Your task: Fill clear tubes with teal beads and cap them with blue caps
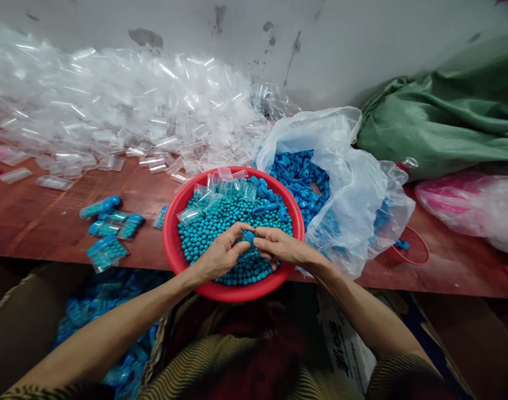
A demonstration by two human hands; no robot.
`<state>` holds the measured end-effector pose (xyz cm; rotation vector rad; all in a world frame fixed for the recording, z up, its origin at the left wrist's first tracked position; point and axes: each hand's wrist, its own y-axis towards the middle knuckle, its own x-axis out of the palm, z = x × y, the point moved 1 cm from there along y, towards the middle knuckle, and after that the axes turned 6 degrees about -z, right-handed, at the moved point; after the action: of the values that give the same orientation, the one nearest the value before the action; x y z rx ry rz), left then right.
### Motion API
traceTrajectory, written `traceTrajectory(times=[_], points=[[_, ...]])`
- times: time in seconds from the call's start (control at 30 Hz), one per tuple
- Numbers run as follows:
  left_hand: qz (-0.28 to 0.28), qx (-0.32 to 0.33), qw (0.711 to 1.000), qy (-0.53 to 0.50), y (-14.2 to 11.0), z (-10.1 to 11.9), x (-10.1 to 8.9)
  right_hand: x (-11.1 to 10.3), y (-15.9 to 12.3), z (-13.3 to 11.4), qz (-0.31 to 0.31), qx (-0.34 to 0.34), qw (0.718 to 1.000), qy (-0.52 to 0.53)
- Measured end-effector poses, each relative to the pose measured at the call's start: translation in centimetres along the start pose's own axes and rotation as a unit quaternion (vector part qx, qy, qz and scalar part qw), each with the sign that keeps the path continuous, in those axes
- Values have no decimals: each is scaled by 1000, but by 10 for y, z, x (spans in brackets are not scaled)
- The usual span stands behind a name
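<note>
My left hand (224, 251) and my right hand (282, 245) meet over a red basin (170, 244), their fingers closed around a small blue cap (249, 238). Whether a clear container is joined to that cap is hidden by the fingers. Turquoise beads (204, 233) fill much of the basin beneath both hands. On top of the beads, toward the back, lie several clear plastic containers (191, 214). Loose blue caps (270, 201) rest at the basin's back right.
Clear empty containers (154, 111) are heaped along the wall. Capped bead-filled containers (107, 253) lie left of the basin. Right of it are a plastic bag (341, 183) of blue caps, a small red basket (416, 250) and a green sack (441, 122). A box (33, 311) stands below the table edge.
</note>
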<state>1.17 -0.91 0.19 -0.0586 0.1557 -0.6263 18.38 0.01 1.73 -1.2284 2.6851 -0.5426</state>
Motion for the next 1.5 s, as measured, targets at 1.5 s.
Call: traceTrajectory(times=[1.5], points=[[73, 12, 994, -83, 4, 3, -4, 43, 16, 3, 283, -20, 801, -527]])
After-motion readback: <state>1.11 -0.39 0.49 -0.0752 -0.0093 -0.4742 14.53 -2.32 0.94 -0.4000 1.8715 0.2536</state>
